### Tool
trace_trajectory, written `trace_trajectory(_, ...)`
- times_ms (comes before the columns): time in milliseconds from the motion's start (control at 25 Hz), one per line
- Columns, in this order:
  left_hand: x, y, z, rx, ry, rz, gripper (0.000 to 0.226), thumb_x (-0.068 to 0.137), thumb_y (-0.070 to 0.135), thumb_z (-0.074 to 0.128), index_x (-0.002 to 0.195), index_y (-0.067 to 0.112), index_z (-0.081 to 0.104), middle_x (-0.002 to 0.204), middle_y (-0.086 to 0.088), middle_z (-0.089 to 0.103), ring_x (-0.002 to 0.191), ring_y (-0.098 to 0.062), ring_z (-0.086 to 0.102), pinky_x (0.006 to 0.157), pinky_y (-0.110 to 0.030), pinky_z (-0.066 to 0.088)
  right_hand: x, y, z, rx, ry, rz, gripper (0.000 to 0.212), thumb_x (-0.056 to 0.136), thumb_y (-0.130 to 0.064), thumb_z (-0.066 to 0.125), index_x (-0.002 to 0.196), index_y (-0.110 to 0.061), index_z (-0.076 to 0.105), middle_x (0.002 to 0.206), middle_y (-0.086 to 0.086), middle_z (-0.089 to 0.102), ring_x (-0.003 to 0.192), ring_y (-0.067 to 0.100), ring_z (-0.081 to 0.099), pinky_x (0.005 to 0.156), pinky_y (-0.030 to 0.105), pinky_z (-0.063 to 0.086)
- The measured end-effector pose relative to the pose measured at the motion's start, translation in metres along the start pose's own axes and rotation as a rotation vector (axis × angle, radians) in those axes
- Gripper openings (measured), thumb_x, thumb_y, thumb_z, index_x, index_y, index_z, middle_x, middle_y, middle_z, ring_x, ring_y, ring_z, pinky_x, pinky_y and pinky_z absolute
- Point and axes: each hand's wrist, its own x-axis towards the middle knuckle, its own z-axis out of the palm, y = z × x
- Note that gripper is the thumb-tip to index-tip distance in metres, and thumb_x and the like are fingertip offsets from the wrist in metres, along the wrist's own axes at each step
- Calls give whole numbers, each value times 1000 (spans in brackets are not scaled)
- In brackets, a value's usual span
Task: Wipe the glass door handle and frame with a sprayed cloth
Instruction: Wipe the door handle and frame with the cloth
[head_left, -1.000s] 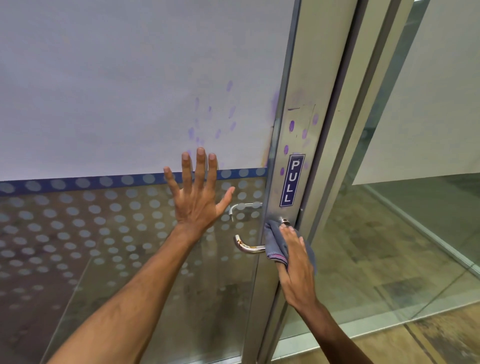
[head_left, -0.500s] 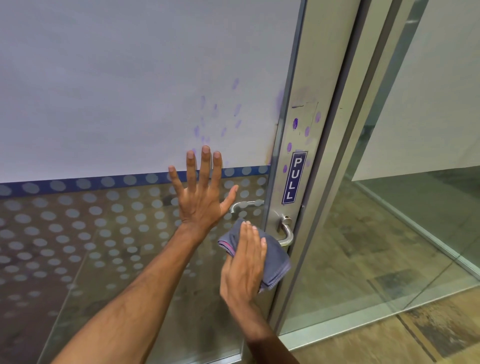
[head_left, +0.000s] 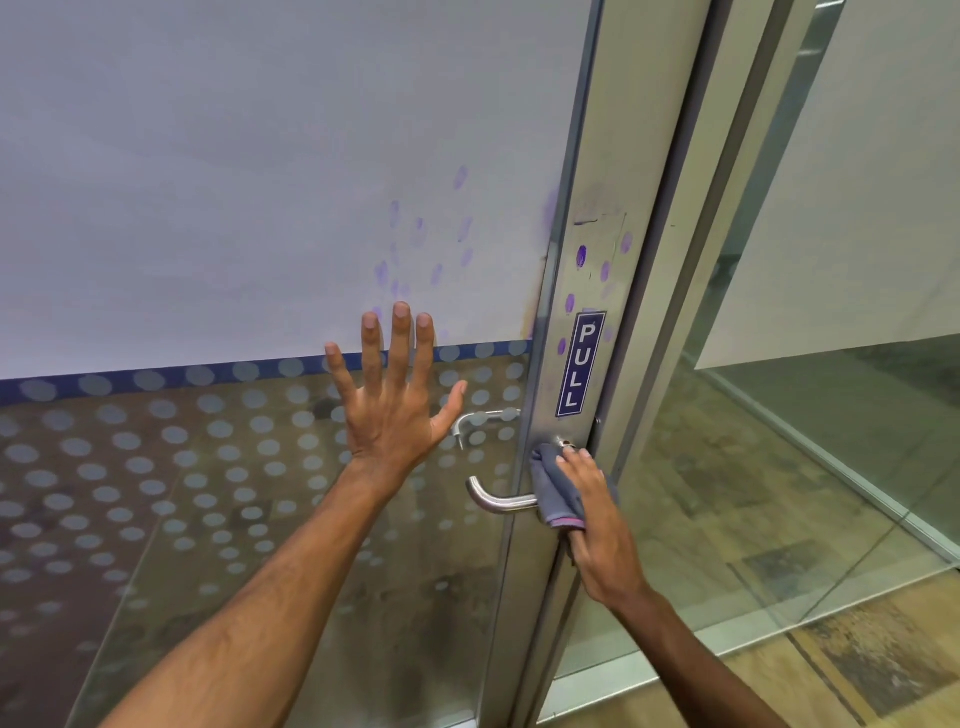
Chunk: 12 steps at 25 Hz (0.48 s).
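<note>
- The left hand (head_left: 392, 415) lies flat with fingers spread wide on the frosted, dot-patterned glass door (head_left: 208, 260), holding nothing, likely to brace the door against the wiping pressure.
- The right hand (head_left: 597, 519) has its grip closed on a crumpled grey-blue cloth (head_left: 556, 488), pressing it where the curved steel lever handle (head_left: 498, 500) meets the brushed metal frame (head_left: 576, 260).
- Purple smudges (head_left: 581, 257) above the blue "PULL" sign (head_left: 581, 364) look not yet wiped.

One head-worn view looks forward and slightly down, close to the door frame (head_left: 597, 291), both forearms reaching in from near
</note>
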Motion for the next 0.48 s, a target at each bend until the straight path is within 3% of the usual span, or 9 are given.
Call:
trace_trajectory(80,0,1,1,5,13,4,91,90,68,38,156,16,1,163,-4,-19,150,-27,-16,116,-60,-7,6,8,-11,30,-24,-30,57,88,-1,44,144,-12,38,154,1,33,146,13,22,119,40,20)
trace_trajectory(240,0,0,1,21,31,12,91,90,68,37,156,16,2,163,-5,-17,150,-28,-14,117,-59,-7,14,3,-13,-32,146,-3,54,85,-10,42,139,-9,47,146,6,45,140,18,34,117,25,24)
trace_trajectory(360,-1,0,1,13,28,13,91,90,68,38,156,16,1,163,-5,-17,150,-28,-14,116,-59,-7,21,-2,-13,-140,111,8,50,82,4,60,131,-6,57,138,12,54,129,28,50,111,37,38)
trace_trajectory(480,-1,0,2,20,26,10,92,90,68,39,156,16,1,163,-5,-17,150,-28,-14,116,-59,-7,18,-5,-19,-52,57,107,54,78,14,60,128,-8,61,137,9,56,125,25,54,109,34,38)
